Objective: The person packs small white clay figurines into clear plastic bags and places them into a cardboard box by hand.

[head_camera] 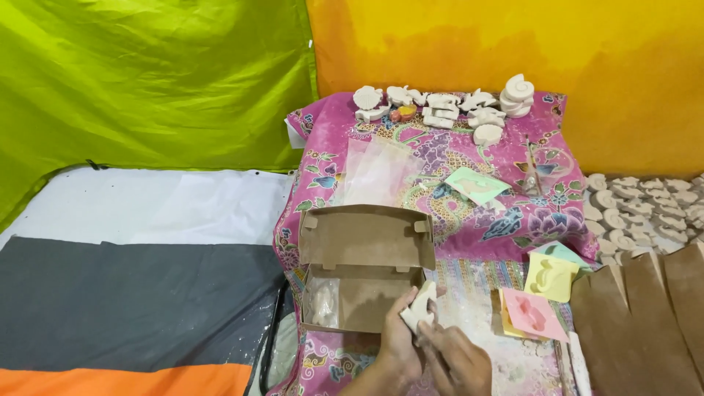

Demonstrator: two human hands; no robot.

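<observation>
So the open brown cardboard box sits at the front of the pink floral cloth-covered tabletop, lid flipped back, and there's already one small clear plastic bag with a pale piece in it tucked into its left side. The rest of the box looks bare, so I'd say the packing has barely started.

Both hands are close together just right of the box's front corner. The left hand is clamped around a small off-white plaster cast figure, and the right hand is touching its lower edge, fingers curled. The piece looks chalky, matte, flat-ish with a curvy outline; can't tell what shape it's meant to be.

Plenty left: a whole cluster of similar white plaster figures at the back of the cloth, more rows of them off to the right, plus clear plastic bags and pastel-coloured mould trays.
</observation>
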